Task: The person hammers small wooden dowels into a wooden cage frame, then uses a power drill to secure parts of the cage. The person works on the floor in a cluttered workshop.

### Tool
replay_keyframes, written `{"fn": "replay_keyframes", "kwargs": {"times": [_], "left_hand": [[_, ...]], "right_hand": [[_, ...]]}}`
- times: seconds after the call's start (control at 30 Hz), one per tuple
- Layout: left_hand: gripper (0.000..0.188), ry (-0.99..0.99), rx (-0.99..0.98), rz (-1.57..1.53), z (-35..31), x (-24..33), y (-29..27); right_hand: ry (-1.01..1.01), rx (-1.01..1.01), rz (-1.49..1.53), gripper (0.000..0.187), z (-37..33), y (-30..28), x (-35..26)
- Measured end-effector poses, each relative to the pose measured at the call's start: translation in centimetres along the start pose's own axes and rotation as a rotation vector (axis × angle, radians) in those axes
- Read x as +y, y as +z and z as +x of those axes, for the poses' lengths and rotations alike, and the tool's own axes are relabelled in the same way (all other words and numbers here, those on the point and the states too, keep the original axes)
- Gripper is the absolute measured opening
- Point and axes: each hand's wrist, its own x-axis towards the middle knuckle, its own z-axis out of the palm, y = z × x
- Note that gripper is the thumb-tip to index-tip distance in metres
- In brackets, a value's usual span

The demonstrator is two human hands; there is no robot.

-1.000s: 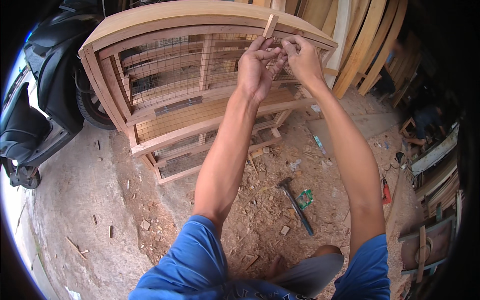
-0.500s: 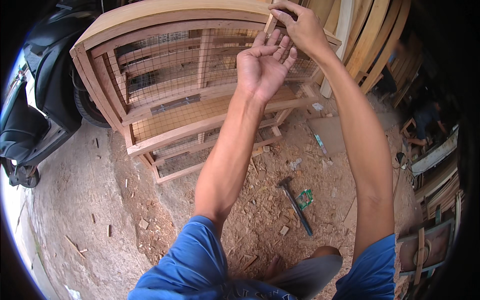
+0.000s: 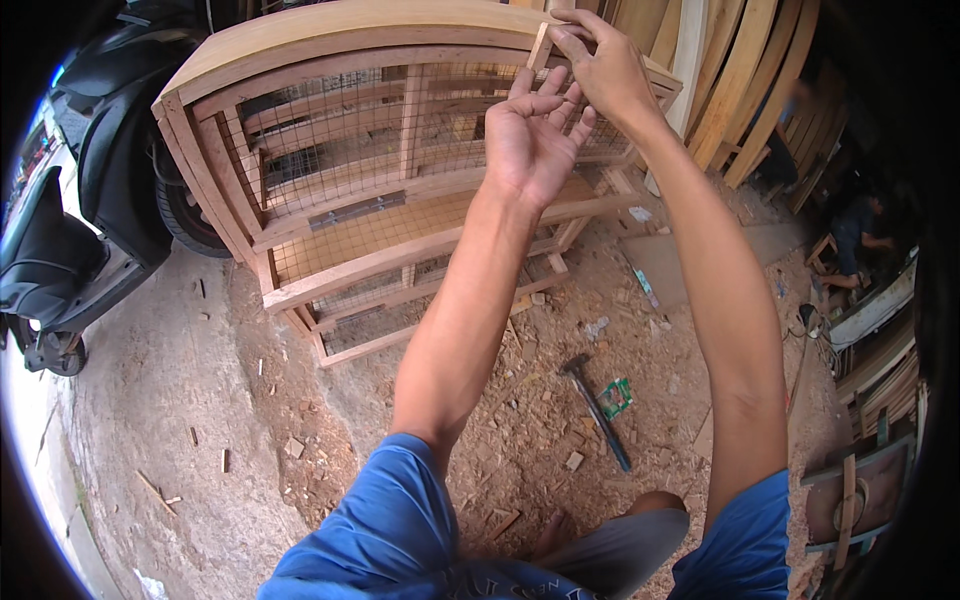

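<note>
A wooden cage (image 3: 330, 215) with wire-mesh panels stands in front of me. At its top right edge my right hand (image 3: 608, 65) pinches a small wooden block (image 3: 541, 48) between thumb and fingers, close against the frame. Just below it my left hand (image 3: 532, 150) is raised palm up with its fingers spread and slightly curled. Its fingertips are near the block's lower end; whether they touch it I cannot tell. A metal hinge or latch strip (image 3: 357, 208) is on the cage's middle rail.
A hammer (image 3: 598, 412) lies among sawdust and wood scraps, beside a green packet (image 3: 616, 398). A dark motor scooter (image 3: 110, 190) stands at left. Long boards (image 3: 745, 80) lean at the back right. Another person (image 3: 855, 240) crouches at far right.
The view has shifted slightly, so the cage sits a little further right. Both hands stay at the cage's top edge, the right one still on the block.
</note>
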Motion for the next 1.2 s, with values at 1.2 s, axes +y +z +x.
{"fn": "replay_keyframes", "kwargs": {"times": [1.2], "left_hand": [[0.093,0.076,0.122,0.186,-0.4,-0.8,0.4]], "right_hand": [[-0.143,0.003,-0.242,0.029,-2.3,0.4,0.0]]}}
